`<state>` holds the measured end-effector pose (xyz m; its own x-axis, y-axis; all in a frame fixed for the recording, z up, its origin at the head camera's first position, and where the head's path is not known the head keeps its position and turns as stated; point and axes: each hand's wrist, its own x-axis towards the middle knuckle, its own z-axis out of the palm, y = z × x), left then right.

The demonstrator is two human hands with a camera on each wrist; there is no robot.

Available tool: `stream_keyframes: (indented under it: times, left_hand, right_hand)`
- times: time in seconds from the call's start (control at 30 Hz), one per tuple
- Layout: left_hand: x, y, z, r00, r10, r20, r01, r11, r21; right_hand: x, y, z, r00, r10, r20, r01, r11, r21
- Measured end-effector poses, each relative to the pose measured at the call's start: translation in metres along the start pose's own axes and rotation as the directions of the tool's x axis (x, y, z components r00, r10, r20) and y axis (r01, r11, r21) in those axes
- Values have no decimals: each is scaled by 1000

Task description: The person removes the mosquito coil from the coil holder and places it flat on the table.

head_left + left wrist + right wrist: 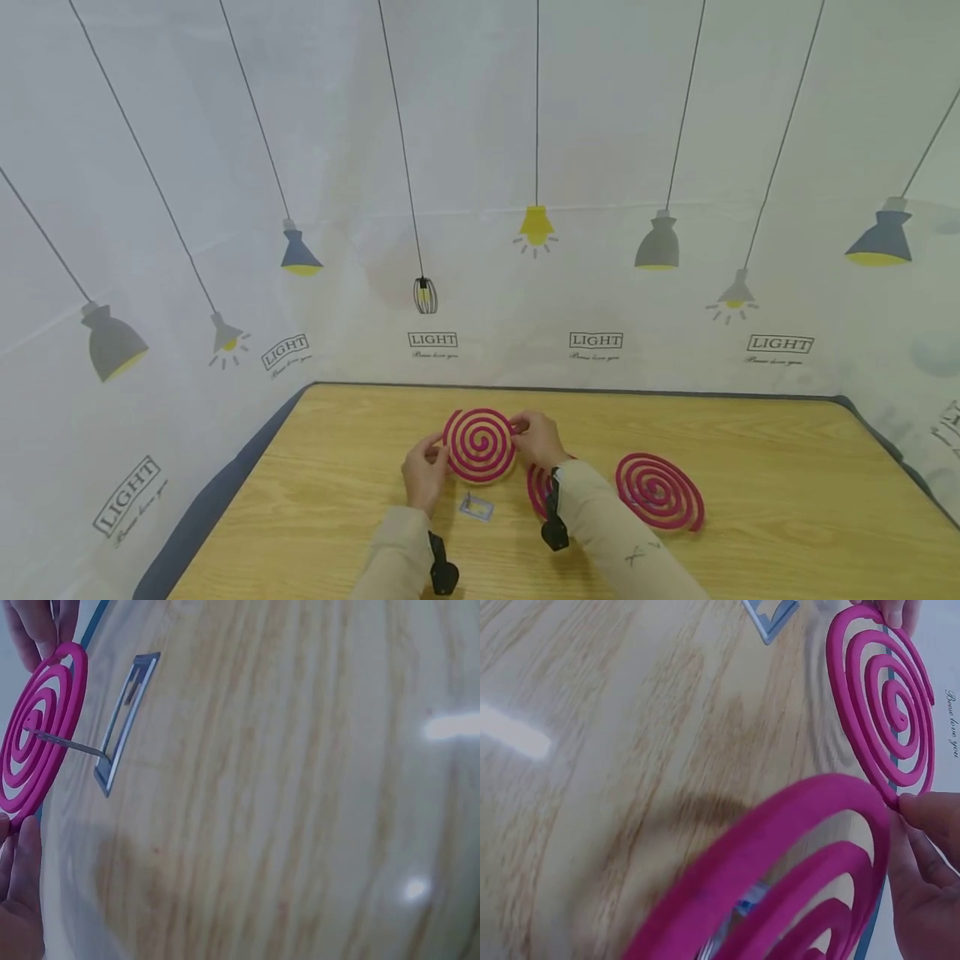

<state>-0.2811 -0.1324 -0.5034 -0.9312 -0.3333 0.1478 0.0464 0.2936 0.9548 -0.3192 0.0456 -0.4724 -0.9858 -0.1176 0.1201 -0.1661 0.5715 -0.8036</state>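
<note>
A magenta mosquito coil (482, 443) is held up between both hands, its flat face toward the head camera. My left hand (424, 473) pinches its left edge, and my right hand (538, 437) pinches the opposite edge. Just below sits a small metal coil stand (477, 515), flat on the table. Its raised prong (71, 744) reaches the coil's centre in the left wrist view; whether it touches cannot be told. Near my right wrist, another mosquito coil (536, 493) is partly hidden by the forearm.
A further mosquito coil (655, 490) stands to the right, beyond the right forearm, with a bit of metal showing through it. The wooden table (322, 492) ends at a dark edge against a white curtain (480, 125) printed with lamps.
</note>
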Motion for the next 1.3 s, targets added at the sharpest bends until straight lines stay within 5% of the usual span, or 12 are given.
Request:
stream_keyframes:
  times: [0.4, 0.97, 1.3]
  left_hand:
    - [-4, -6, -7, 999, -17, 31, 14, 996, 83]
    - [-2, -18, -8, 999, -24, 42, 22, 999, 41]
    - [-2, -19, -9, 997, -63, 42, 62, 998, 13]
  right_hand:
    - [5, 9, 12, 999, -12, 35, 15, 996, -89]
    - [5, 6, 7, 989, 70, 132, -53, 990, -133]
    - [3, 8, 10, 991, 25, 134, -6, 990, -141]
